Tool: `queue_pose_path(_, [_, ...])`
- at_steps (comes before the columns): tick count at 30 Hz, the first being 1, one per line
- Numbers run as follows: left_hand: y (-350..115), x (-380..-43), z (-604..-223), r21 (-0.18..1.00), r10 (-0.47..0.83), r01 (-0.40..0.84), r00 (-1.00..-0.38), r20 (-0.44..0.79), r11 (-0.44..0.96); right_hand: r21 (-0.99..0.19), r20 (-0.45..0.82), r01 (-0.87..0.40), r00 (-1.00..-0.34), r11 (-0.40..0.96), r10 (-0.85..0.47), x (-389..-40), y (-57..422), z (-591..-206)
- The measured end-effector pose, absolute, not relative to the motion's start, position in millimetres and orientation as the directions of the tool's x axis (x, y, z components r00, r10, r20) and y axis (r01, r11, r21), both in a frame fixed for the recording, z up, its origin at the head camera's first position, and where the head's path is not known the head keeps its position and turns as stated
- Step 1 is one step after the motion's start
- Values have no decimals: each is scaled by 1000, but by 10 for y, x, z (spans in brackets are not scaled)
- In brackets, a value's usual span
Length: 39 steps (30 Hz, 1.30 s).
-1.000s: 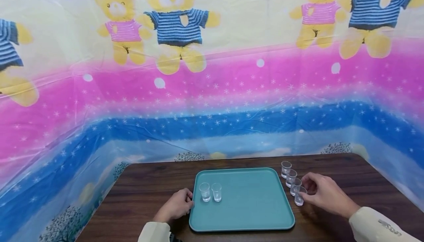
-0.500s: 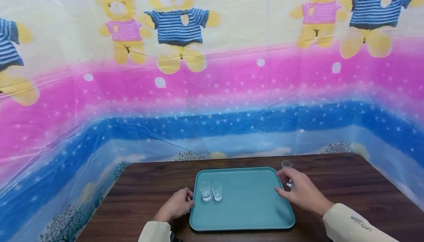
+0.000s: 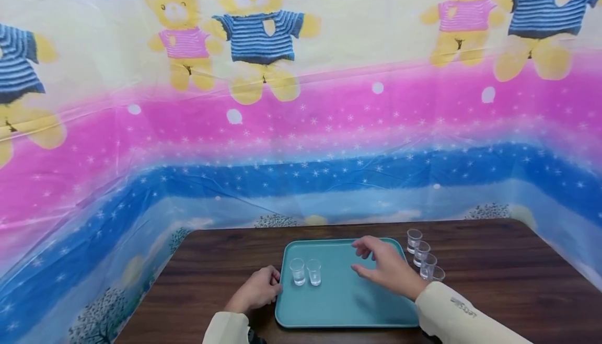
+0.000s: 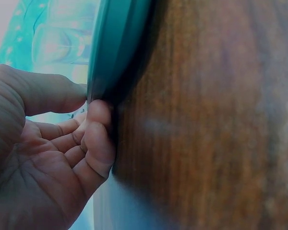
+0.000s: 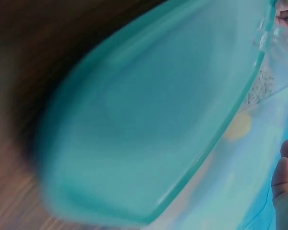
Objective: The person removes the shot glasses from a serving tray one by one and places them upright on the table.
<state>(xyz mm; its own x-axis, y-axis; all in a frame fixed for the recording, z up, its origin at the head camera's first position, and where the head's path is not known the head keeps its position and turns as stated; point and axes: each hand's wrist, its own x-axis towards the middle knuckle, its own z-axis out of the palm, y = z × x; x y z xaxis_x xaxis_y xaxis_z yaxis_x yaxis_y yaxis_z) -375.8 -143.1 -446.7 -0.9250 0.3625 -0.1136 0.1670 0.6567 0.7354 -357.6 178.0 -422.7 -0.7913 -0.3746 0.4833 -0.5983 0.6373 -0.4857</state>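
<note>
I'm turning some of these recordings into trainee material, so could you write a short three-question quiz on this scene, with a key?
1. Count: how many clear glasses stand on the teal tray?
2. True or false: the right hand is holding a glass.
3. Multiple choice: as the head view shows it, which edge of the tray is the left hand at?
A) far
B) left
C) right

Key:
1. Two, side by side toward the tray's left end.
2. False; it is over the tray with thumb and fingers apart, holding nothing.
3. B
</note>
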Motion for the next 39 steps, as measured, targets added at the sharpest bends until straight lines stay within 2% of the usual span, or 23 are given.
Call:
queue_pose_path(5, [-1436, -3770, -4484, 739, 373, 179, -922, -104, 650, -518, 406, -564, -824, 644, -395, -3654, 1517, -4253])
queue_pose_path(11, [-1456, -3759, -4471, 732, 366, 192, -927, -83, 654, -548, 340, -576, -816, 607, -468, -3752, 1230, -4306])
queue_pose_path(18, [-1463, -3767, -4476, 735, 370, 196, -926, -80, 649, -571, 292, -538, -839, 620, -460, -3792, 1024, -4346])
queue_pose_path(30, [-1451, -3787, -4512, 732, 357, 178, -929, -95, 657, -580, 272, -515, -853, 631, -446, -3792, 931, -4390])
queue_pose_path(39, [-1445, -3778, -4502, 731, 361, 183, -928, -93, 658, -602, 263, -495, -863, 626, -431, -3749, 1055, -4396])
